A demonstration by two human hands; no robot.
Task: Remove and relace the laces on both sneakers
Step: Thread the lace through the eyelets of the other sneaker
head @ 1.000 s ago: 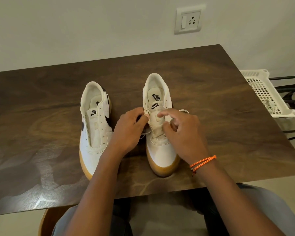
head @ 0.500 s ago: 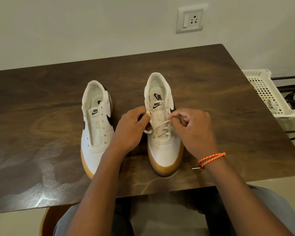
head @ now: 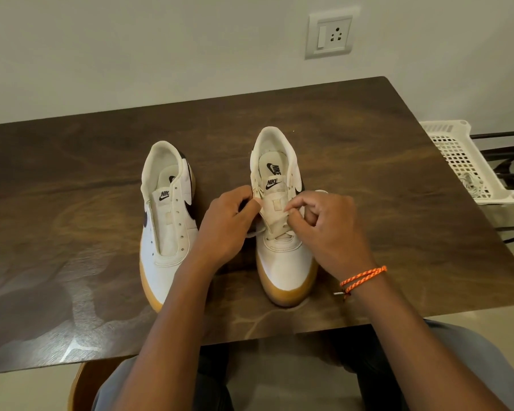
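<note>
The left hand [head: 229,223] pinches the right sneaker's [head: 282,221] eyelet flap steady near the worktop's [head: 72,203] front edge, so the right hand [head: 327,226] can pinch the lace [head: 275,223] through.

Glossy wood-grain table [head: 368,161]; matt sneakers [head: 288,256], gum-rubber soles.

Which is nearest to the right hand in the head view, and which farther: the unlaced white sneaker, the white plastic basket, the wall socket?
From the right hand:
1. Unlaced white sneaker, to its left on the table.
2. White plastic basket, off the table's right edge.
3. Wall socket, up on the wall.
</note>
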